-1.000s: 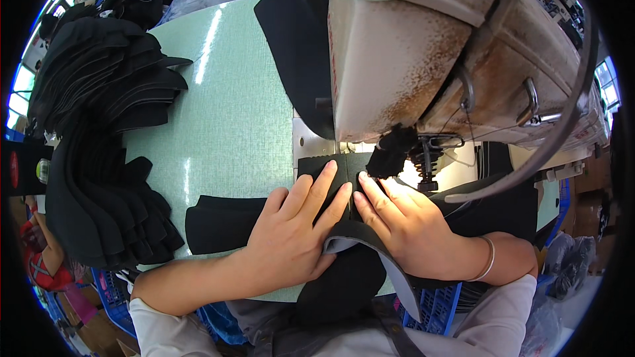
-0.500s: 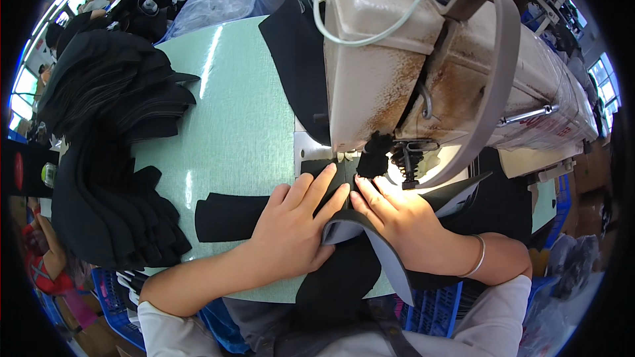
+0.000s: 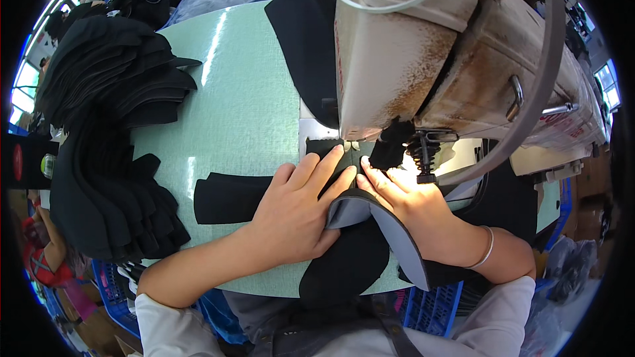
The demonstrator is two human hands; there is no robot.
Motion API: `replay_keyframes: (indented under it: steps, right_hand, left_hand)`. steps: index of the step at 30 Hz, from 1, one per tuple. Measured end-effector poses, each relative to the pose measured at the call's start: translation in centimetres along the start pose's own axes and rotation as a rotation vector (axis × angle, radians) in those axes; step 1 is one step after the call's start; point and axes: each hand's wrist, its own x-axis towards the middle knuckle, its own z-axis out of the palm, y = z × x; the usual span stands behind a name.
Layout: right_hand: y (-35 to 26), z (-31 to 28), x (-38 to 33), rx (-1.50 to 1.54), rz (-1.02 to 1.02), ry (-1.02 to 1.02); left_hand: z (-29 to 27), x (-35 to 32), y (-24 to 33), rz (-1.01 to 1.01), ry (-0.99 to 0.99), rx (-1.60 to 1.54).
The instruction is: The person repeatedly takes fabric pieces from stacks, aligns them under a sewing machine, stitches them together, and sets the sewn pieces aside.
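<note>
Fabric [image 3: 323, 147], black, sits right beneath your fingertips in the head view, over the table [image 3: 225, 106] and under the head of the sewing machine [image 3: 393, 66]! Your left hand [image 3: 291, 215] lies palm down, fingers long and slightly parted, tips resting on the cloth, thumb set apart lower down. Over on the other side, your right hand [image 3: 423, 215] is laid out flat, fingers straight and close together, tips touching the cloth; its thumb is hidden. A narrow strip of cloth shows between the two sets of tips. Nearer you, a grey-backed flap [image 3: 403, 244] curls up between your hands.
</note>
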Motion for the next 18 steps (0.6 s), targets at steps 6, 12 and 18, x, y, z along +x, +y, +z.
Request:
replay_keyframes:
  steps: [6, 12, 18]
  right_hand:
    - [0.0, 0.4, -0.2, 0.04, 0.024, 0.007]
    - [0.5, 0.4, -0.1, -0.02, 0.018, 0.04]
    - [0.8, 0.0, -0.1, -0.047, 0.03, 0.037]
  left_hand:
    - [0.1, -0.1, -0.1, -0.008, 0.003, -0.021]
    - [0.3, -0.3, -0.7, 0.056, 0.096, -0.073]
    - [0.4, -0.4, -1.0, 0.078, 0.144, -0.095]
